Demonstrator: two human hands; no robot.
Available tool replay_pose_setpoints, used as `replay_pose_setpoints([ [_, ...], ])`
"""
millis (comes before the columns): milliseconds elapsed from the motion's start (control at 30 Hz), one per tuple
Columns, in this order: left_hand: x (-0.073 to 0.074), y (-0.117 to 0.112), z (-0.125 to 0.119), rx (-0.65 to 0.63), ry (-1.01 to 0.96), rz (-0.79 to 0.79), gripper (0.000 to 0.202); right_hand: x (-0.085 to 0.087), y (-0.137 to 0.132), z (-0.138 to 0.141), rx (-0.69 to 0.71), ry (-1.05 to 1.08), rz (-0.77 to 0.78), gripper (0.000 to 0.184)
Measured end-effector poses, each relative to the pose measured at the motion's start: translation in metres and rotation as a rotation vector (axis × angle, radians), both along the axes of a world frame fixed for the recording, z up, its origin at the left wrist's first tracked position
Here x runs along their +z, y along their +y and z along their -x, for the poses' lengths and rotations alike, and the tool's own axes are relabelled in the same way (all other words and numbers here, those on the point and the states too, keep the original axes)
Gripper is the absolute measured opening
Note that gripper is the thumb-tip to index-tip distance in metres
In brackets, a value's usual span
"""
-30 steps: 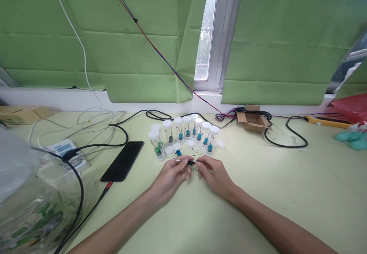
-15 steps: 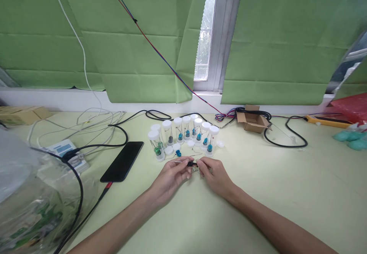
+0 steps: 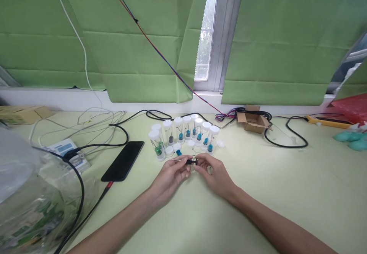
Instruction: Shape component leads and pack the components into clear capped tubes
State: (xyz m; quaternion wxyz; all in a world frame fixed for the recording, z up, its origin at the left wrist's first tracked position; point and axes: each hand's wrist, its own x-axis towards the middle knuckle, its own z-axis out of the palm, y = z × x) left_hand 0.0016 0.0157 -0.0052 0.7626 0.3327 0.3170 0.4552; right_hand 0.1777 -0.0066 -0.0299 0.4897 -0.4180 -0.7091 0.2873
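My left hand [image 3: 171, 173] pinches a small black spool-like part [image 3: 189, 162] between thumb and fingertips. A thin metal wire [image 3: 175, 160] sticks out leftward over that hand. My right hand [image 3: 214, 173] has its thumb and curled fingers at the part's right end; the exact contact is too small to make out. Just beyond my fingers lie a similar small blue part [image 3: 179, 152] and loose white caps [image 3: 169, 150]. Behind them stand several clear tubes with white lids [image 3: 214, 130], holding blue, green or grey parts with wires.
A black phone [image 3: 123, 161] with a plugged-in cable lies left of my hands. Farther left are a power strip [image 3: 64, 148] and a clear plastic bag [image 3: 31, 208]. An open cardboard box [image 3: 254, 124] and black cables [image 3: 286, 145] lie at the back right.
My right fingers have shifted up and opened slightly around the black part's right end, showing more of it. My left hand keeps its pinch almost unmoved.
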Motion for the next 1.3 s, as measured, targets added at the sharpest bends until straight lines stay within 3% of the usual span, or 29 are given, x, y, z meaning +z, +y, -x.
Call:
replay_pose_setpoints([
  [633,-0.0023,-0.0025,0.0005,-0.038,0.034,-0.051,0.016,-0.0006,0.0016,0.0006,-0.040,-0.042,0.014,0.014],
  [1300,0.0015,-0.0040,-0.0011,-0.047,0.031,-0.039,0.016,0.0008,0.0020,0.0009,-0.053,-0.103,0.044,0.042],
])
